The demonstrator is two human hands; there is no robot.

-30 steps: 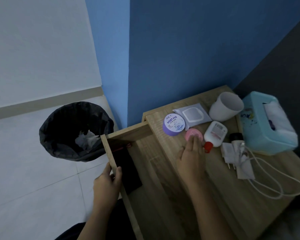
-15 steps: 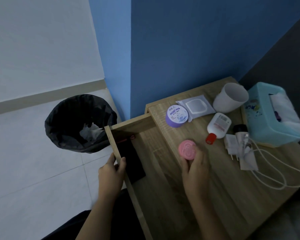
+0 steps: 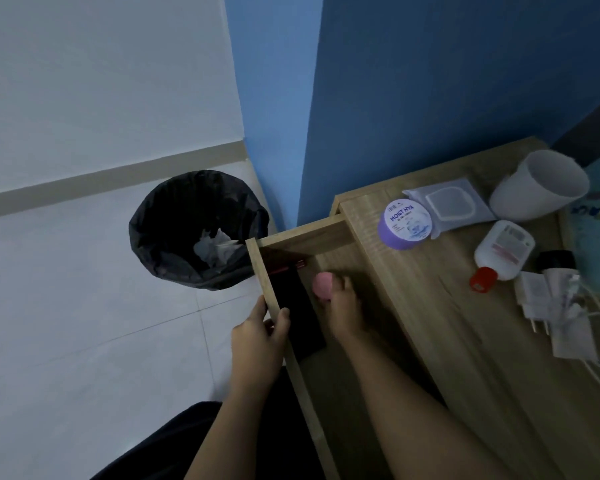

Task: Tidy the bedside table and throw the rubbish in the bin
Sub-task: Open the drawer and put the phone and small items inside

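Right grip [image 3: 342, 311] pinches a round pink container [image 3: 322, 284] over the wooden drawer [image 3: 303, 234]; left grip [image 3: 257, 341] clasps its rim.

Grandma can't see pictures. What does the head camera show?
A person's right hand holds a small pink tin inside the open drawer of a wooden bedside table, while the left hand grips the drawer's front edge. A black-lined bin stands on the floor beside it.

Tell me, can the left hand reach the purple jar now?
Probably not yet: the left hand grips the drawer front, and the right hand, holding the pink tin, lies before the purple jar.
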